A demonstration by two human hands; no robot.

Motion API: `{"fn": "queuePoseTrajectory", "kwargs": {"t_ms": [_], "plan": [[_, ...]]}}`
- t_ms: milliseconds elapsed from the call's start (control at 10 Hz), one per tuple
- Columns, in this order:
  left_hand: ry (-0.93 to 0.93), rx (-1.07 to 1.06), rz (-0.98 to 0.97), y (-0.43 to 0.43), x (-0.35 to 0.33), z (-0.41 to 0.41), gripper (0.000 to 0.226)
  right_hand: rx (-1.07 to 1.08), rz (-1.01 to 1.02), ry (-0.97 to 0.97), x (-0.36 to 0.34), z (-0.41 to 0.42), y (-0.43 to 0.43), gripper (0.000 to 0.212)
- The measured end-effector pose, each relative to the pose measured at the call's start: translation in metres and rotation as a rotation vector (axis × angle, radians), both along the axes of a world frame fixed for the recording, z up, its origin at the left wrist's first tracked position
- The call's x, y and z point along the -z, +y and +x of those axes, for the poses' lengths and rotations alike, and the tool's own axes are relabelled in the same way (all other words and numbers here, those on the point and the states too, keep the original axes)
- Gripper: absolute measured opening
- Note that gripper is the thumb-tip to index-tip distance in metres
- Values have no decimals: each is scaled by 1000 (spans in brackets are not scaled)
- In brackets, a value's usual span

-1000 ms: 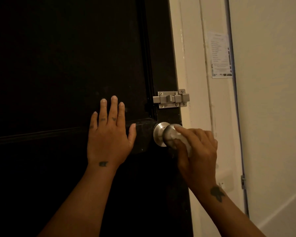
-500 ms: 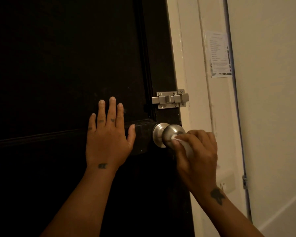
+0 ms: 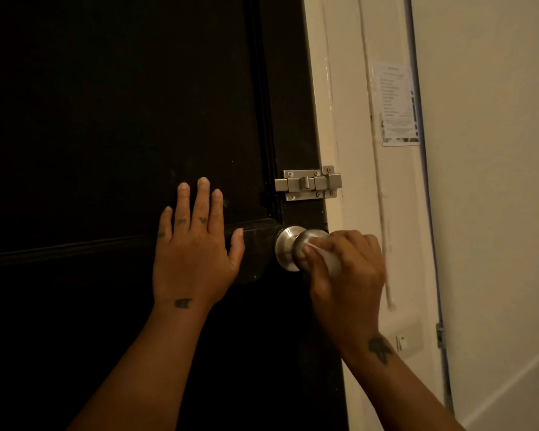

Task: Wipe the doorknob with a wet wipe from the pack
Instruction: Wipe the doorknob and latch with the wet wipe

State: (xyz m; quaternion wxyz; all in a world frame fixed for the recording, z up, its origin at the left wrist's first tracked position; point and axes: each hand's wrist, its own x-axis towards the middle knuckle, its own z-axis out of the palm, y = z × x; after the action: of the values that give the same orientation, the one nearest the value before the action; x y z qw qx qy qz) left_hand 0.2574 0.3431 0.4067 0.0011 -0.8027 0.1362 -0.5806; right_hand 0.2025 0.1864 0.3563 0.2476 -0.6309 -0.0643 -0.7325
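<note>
A round brushed-metal doorknob [image 3: 296,244] sticks out of the right edge of a dark door [image 3: 106,119]. My right hand [image 3: 347,275] wraps around the knob's outer face and holds a white wet wipe [image 3: 329,259] pressed against it; the thumb lies on the knob's front. Most of the wipe is hidden under the fingers. My left hand [image 3: 195,244] lies flat on the door panel just left of the knob, fingers spread and pointing up, holding nothing. The pack of wipes is not in view.
A metal slide bolt [image 3: 308,184] is screwed to the door just above the knob. To the right runs the cream door frame [image 3: 349,119], with a printed paper notice [image 3: 397,104] stuck on it and a pale wall beyond.
My right hand has slid the wipe down and around the knob, so more of the knob's top now shows. My left hand stays flat on the door.
</note>
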Motion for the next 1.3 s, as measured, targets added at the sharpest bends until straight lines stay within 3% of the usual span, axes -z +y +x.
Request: {"fn": "queuePoseTrajectory", "kwargs": {"t_ms": [200,400,500,600,700,800,900,1000,1200,1300], "plan": [[-2,8,0,-2,0,-1,64,-151,55,-109,-8,-7,-20,19],[-3,11,-3,-1,0,-1,64,-64,-349,50,9,14,-14,22],[-5,6,-4,-2,0,0,64,59,-642,69,20,13,-20,29],[-5,6,-1,-1,0,1,64,42,-730,-7,22,4,-25,24],[-9,8,-1,-1,0,1,64,-51,-500,-134,6,-4,-31,21],[-9,9,-1,-2,0,0,64,-102,-280,-81,-11,3,-38,21],[-3,5,0,-2,0,-1,63,-127,-332,107,-2,15,-31,33],[2,2,-1,-2,-1,-2,64,-127,-453,168,13,20,-30,41],[18,-3,-4,-1,0,0,65,114,-862,117,28,17,-53,35],[19,-1,-2,-1,1,-1,65,145,-918,72,43,15,-64,31]]}}
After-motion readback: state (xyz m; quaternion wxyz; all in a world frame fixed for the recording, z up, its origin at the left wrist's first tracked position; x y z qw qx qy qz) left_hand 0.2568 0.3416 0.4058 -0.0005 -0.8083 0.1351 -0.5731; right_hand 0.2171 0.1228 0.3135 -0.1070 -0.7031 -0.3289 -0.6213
